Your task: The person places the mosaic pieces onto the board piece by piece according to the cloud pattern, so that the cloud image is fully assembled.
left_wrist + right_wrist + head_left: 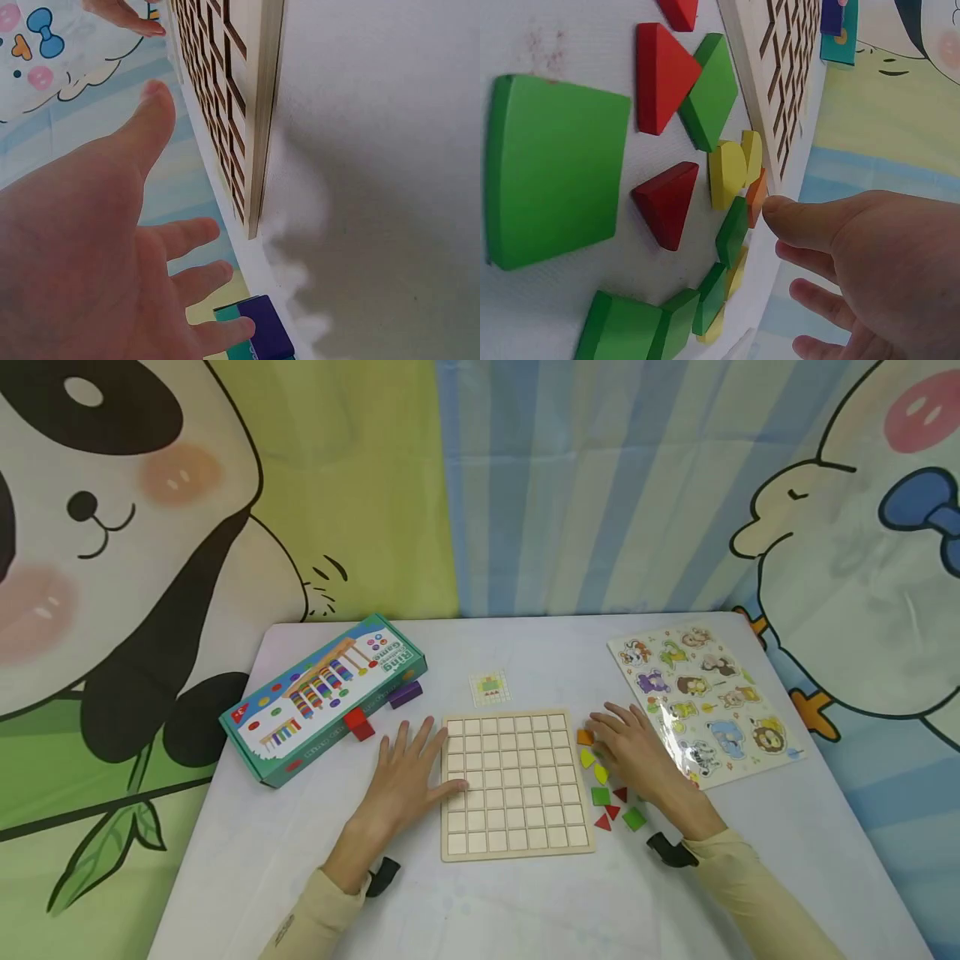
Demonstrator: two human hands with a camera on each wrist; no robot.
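Note:
A wooden grid board (517,785) lies flat on the table, its square cells bare. My left hand (405,781) is spread beside the board's left edge, thumb overlapping that edge in the head view; it holds nothing. Its palm (75,247) and straight fingers show in the left wrist view. Over the coloured pieces right of the board is my right hand (630,747), fingers loosely bent, nothing between them. In the right wrist view its thumb tip lies close to an orange block (757,199). Red triangles (664,79), green squares (559,169) and yellow pieces (727,174) lie around, some hidden under the hand.
A small pattern card (490,688) lies behind the board. To the left is a green game box (322,697), with a red block (358,724) and a purple block (406,694) against it. An animal sticker sheet (705,702) lies at the back right. Printed curtains (585,485) hang behind the table.

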